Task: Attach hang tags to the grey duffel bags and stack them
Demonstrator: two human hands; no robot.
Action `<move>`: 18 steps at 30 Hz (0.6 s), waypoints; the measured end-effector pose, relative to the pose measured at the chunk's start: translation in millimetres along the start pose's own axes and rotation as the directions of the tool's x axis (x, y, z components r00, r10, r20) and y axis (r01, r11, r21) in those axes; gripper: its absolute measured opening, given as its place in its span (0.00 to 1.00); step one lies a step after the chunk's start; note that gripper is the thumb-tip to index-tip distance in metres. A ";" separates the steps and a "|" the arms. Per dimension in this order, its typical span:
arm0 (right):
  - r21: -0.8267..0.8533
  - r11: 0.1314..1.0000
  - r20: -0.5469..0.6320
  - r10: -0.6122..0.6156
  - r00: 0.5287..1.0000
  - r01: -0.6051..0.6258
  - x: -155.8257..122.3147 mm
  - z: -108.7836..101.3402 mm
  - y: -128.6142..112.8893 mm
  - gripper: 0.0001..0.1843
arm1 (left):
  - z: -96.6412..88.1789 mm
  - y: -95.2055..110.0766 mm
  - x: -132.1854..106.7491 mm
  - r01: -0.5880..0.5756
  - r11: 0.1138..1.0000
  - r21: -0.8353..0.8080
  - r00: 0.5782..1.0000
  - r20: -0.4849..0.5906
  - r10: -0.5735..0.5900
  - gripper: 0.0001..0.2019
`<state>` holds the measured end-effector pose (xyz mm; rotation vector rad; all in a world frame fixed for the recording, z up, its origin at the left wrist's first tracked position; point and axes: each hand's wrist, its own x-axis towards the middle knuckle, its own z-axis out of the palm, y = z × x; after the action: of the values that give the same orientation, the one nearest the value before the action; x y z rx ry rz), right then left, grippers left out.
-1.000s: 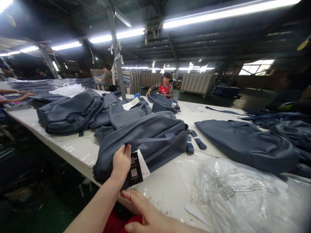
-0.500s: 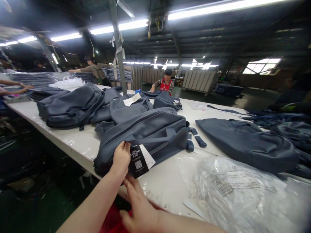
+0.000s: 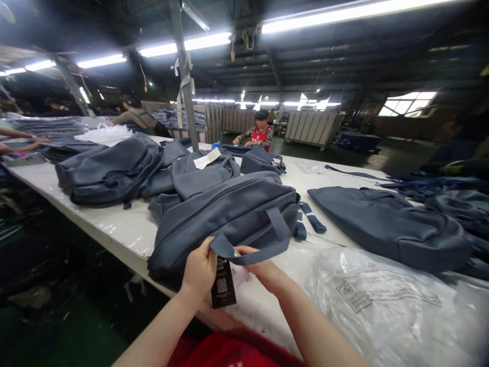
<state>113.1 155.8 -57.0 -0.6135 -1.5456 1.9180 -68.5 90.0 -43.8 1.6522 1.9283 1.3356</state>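
Observation:
A grey-blue bag (image 3: pixel 233 214) lies on the white table (image 3: pixel 126 232) right in front of me. Its carry handle (image 3: pixel 263 250) is pulled toward me. My left hand (image 3: pixel 200 270) is closed on the near end of that handle, and a black hang tag (image 3: pixel 222 283) with a code printed on it dangles just below the fingers. My right hand (image 3: pixel 263 267) pinches the handle a little farther along, its fingers curled under the strap.
More grey-blue bags (image 3: pixel 110 171) are heaped at the left, and a flat one (image 3: pixel 389 227) lies at the right. Clear plastic bags (image 3: pixel 382 300) cover the near right of the table. A person in a red apron (image 3: pixel 259 136) works at the far side; other people's arms (image 3: pixel 23 142) show far left.
The bag's handle has been drawn out toward me. My right hand came up from the table edge to grip it. The black tag now hangs below my left hand.

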 end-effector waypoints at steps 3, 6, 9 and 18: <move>-0.349 0.930 -0.006 -0.124 0.992 0.114 -8.6 14.2 -4.7 0.17 | 2.0 7.2 -4.1 -0.118 0.971 0.208 0.993 0.034 0.114 0.18; -0.395 0.916 -0.031 -0.081 0.996 0.062 -6.3 16.6 0.9 0.05 | -8.2 17.7 -4.1 -0.258 0.861 0.438 0.962 0.035 0.270 0.17; -0.466 0.885 -0.055 -0.044 0.998 0.013 0.8 6.3 16.6 0.06 | -26.1 25.4 4.3 -0.235 0.779 0.581 0.924 -0.116 0.365 0.14; -0.734 0.672 -0.069 0.071 0.995 -0.099 -9.9 0.7 20.7 0.12 | -47.8 17.3 22.5 -0.235 0.870 0.432 0.908 -0.222 0.355 0.11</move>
<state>116.5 145.4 -77.1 -1.0593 -2.3084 1.2475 -98.3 86.6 2.9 2.1227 2.3137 1.4405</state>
